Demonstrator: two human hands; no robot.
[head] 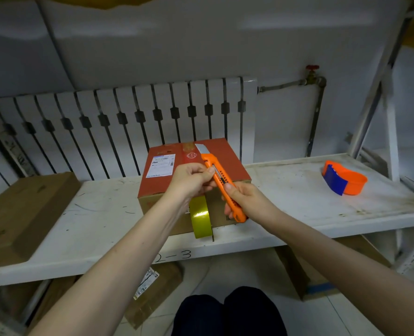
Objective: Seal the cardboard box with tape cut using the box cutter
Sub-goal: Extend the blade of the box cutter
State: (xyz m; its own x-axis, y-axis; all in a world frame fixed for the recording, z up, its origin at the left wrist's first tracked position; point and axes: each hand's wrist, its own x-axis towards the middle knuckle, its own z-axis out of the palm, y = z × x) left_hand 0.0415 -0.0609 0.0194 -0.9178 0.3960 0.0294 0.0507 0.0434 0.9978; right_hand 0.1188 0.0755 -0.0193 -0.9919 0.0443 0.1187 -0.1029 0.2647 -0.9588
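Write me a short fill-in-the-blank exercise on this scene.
1. Both hands hold an orange box cutter whose blade is ____.
2. The tape roll hanging down the front of the box is ____ in colour.
3. The orange and blue tape dispenser lies on the shelf to the ____ of the box.

Missing words: extended; yellow; right

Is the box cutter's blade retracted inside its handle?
No, the silver blade sticks out of the orange box cutter, above the red box.
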